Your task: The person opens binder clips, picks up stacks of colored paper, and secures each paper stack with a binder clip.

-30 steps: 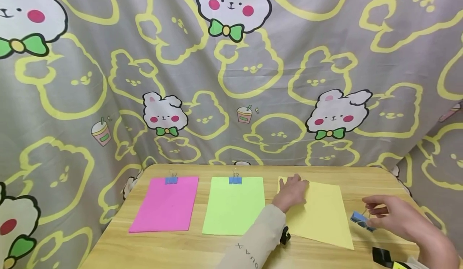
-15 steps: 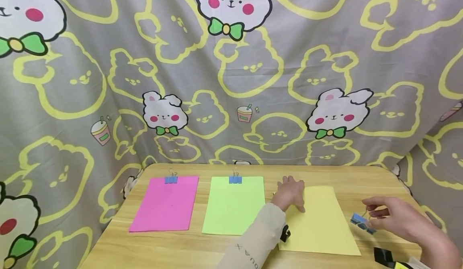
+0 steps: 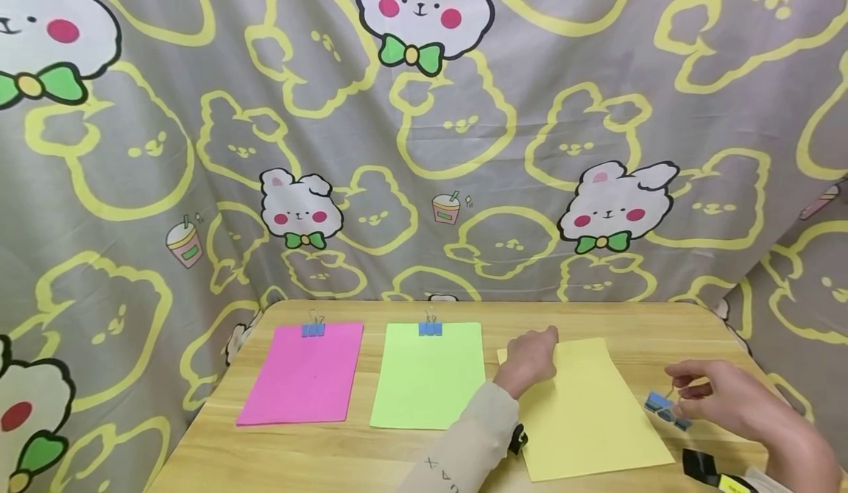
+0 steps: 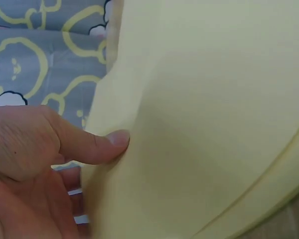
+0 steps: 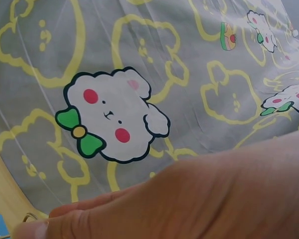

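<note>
My left hand [image 3: 530, 357] is at the upper left edge of a stack of yellow paper [image 3: 589, 412], which lies at a slant on the table. In the left wrist view the thumb [image 4: 117, 142] presses on top of the paper while the other fingers go behind its edge, pinching it. To the right of the stack, my right hand [image 3: 735, 397] holds a blue binder clip [image 3: 665, 408] by its wire handle, just above the table. Only a bit of wire and a blue patch of the clip show in the right wrist view.
Left of the yellow stack lie green paper [image 3: 430, 382] and pink paper [image 3: 308, 379]. Each carries a blue binder clip on its top edge. The wooden table [image 3: 298, 456] ends at a patterned grey curtain [image 3: 430, 147] behind.
The yellow paper has turned and slid toward the front, its lower edge swinging to the right. My left hand has shifted slightly along its edge. The right hand with the clip has barely moved.
</note>
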Demonstrator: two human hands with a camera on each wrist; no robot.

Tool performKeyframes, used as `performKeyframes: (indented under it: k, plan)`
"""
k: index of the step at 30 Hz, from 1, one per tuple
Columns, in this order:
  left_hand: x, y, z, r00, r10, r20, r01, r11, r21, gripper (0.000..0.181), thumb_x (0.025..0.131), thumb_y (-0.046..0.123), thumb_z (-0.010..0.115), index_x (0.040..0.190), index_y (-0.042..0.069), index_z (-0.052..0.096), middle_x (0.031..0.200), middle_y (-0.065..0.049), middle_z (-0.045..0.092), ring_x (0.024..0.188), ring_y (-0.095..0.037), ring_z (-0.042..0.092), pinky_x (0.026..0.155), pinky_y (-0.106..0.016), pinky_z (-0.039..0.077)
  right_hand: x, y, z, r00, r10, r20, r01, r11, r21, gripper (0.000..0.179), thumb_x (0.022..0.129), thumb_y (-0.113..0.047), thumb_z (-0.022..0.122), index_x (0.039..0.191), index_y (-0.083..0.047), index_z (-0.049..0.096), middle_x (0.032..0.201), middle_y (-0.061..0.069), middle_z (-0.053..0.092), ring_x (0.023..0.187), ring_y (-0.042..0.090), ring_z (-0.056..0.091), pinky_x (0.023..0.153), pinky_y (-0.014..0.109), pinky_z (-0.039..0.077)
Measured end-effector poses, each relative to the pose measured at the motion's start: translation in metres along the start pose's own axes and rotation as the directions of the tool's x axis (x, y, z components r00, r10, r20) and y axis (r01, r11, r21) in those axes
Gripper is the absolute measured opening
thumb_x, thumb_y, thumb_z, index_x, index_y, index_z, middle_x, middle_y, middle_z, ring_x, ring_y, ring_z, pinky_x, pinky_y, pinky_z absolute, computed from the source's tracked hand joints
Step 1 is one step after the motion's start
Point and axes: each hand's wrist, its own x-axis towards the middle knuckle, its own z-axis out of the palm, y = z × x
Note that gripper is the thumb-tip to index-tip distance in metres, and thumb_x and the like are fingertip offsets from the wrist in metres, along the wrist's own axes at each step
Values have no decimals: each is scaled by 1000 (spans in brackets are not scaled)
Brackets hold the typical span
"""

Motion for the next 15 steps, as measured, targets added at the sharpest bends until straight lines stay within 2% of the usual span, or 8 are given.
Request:
performKeyframes:
  k: [3,6,8,10,12,14,15]
  plan:
    - [1,-1,-1,1000,-19,11,18,999,40,34,86,13,77,115,29,67,78,11,62,60,-10,49,54,-28,46,0,0,0,1000,9,6,-9,1000,8,58,92,-11,75,134,21,50,121,31,62,105,42,66,83,46,58]
    - [-1,-2,-7,1000,-14,26,13,999,39,25,85,13,77,102,28,68,82,13,62,64,-8,51,56,-27,45,0,0,0,1000,8,10,-8,1000,6,57,93,-11,75,134,21,50,120,32,62,104,42,66,83,46,58]
    - [-3,-6,-11,999,16,33,-15,1000,-23,24,84,8,75,98,24,65,79,11,57,62,-7,45,55,-24,40,0,0,0,1000,7,7,-7,1000,-1,57,92,-11,75,133,21,51,119,30,63,104,42,67,83,47,58]
    - [-5,-12,-15,998,55,33,-50,990,-128,30,84,0,72,105,21,64,84,10,57,59,-8,38,53,-23,34,1,0,0,1000,9,10,-9,1000,-4,58,93,-12,75,133,21,51,119,30,63,104,42,66,83,47,58]
    - [-7,-21,-18,995,94,27,-85,964,-253,44,83,-7,66,119,18,66,97,10,64,54,-8,27,49,-21,26,1,0,0,1000,12,6,-12,1000,-5,58,92,-12,76,133,20,51,119,29,63,104,42,66,83,47,58]
    - [-8,-32,-20,990,142,17,-123,907,-403,56,82,-12,62,131,16,66,106,7,70,49,-8,21,46,-20,22,1,0,0,1000,8,3,-8,1000,-6,58,92,-12,76,133,21,51,119,29,63,104,42,66,83,48,58]
    - [-9,-37,-22,987,162,13,-137,870,-473,57,83,-12,62,133,14,66,110,6,71,48,-7,21,46,-20,24,1,0,0,1000,4,0,-4,1000,-6,58,91,-11,76,133,21,51,118,29,63,104,43,66,83,48,58]
